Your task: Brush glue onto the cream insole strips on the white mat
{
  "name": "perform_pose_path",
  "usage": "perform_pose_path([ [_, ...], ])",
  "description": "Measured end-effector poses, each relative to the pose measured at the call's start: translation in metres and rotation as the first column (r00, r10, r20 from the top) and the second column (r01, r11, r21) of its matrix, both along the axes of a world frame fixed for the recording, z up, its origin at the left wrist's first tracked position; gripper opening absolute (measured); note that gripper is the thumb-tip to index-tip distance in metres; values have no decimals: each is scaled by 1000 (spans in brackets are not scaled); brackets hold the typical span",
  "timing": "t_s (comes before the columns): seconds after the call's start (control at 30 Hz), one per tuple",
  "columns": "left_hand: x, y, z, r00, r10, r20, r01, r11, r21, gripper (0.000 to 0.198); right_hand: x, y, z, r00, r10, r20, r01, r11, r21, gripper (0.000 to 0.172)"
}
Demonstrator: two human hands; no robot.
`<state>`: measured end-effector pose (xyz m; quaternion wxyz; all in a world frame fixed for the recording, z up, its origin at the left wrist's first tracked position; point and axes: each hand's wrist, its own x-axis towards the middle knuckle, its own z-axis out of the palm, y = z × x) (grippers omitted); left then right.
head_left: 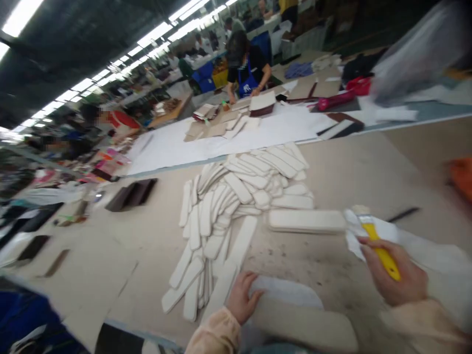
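Observation:
My right hand (396, 270) is closed around a brush with a yellow handle (387, 260). The bristle end points up and left, over crumpled white paper (354, 231). Down at the table's front, my left hand (243, 297) lies with thumb and fingers apart at the edge of a rounded white sheet (287, 290). A long beige padded piece (306, 324) lies just right of that hand. Beyond my hands, a loose heap of cream rounded strips (243, 187) spreads over the table. A neat stack of similar strips (306, 220) ends near the brush.
Dark folded pieces (132, 194) lie on the table (110, 246) at left. Across a white sheet (162, 142), a person in a blue apron (249, 81) handles stacked panels (262, 103). A thin dark tool (403, 214) and a blurred orange object (460, 179) are at right.

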<state>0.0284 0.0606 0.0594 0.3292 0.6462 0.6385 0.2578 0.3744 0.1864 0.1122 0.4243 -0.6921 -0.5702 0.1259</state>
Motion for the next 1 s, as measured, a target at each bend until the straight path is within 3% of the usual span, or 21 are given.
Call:
perform_pose_path([
  [0.03, -8, -17, -7, 999, -11, -53, 11, 1000, 11, 40, -2, -12, 11, 995, 65, -73, -61, 997, 57, 32],
  [0.1, -21, -41, -25, 985, -69, -159, 72, 997, 9, 47, -4, -35, 27, 990, 76, -117, -60, 989, 135, 29],
  [0.17, -28, -57, -43, 967, -138, -216, 153, 987, 55, 53, 1, -59, 35, 979, 81, -187, -63, 993, 99, 28],
  [0.27, -32, -69, -62, 921, -284, -267, 317, 944, 88, 64, 17, -101, 44, 950, -13, -312, 28, 999, 42, 29],
  [0.43, -35, -59, -74, 851, -354, -387, 419, 903, 97, 79, 56, -175, 54, 870, -200, -450, 257, 964, 68, 28],
  [0.6, -29, -36, -82, 774, -427, -468, 512, 857, 64, 75, 87, -232, 48, 835, -380, -398, 410, 912, -10, 31],
  [0.7, -26, -29, -83, 750, -447, -486, 528, 849, 33, 67, 96, -245, 32, 850, -461, -255, 439, 887, -142, 35],
  [0.83, -28, -25, -80, 736, -458, -498, 523, 852, -10, 66, 100, -237, 11, 909, -416, 24, 409, 881, -239, 39],
  [1.0, -24, -24, -72, 725, -437, -532, 500, 865, -28, 66, 105, -216, -5, 935, -348, 65, 353, 902, -249, 36],
])
